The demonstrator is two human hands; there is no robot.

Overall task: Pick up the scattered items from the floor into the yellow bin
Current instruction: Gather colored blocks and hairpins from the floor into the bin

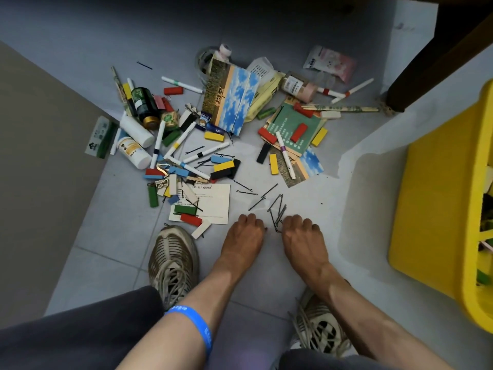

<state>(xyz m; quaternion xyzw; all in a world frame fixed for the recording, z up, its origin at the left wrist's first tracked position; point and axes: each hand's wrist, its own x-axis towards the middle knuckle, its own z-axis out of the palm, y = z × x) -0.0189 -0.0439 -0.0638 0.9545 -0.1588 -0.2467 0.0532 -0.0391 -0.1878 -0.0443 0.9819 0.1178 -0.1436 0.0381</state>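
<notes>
Black hairpins (277, 213) lie in a loose bunch on the grey tiled floor (112, 257), near the person, between the two hands. Right hand (301, 236): knuckles up, fingers curled down onto the floor, fingertips pinching the near end of the bunch. Left hand (244, 235): also knuckles up with fingers curled under, just left of the bunch; cannot tell whether it holds a pin. A blue wristband (198, 328) sits on the left forearm.

More single hairpins are scattered just beyond the hands. Farther off, the main heap: coloured wooden blocks (222, 166), white marker pens (285, 154), a white printed card (213, 202) with green and red blocks on it, white pill bottles (133, 152), a dark green bottle (142, 104), and a sky-print booklet (232, 98) standing open.

Yellow bin (437, 209) stands at the right edge, well apart from the heap, some items visible inside. Two worn mesh sneakers (173, 260) flank the arms, near edge.
</notes>
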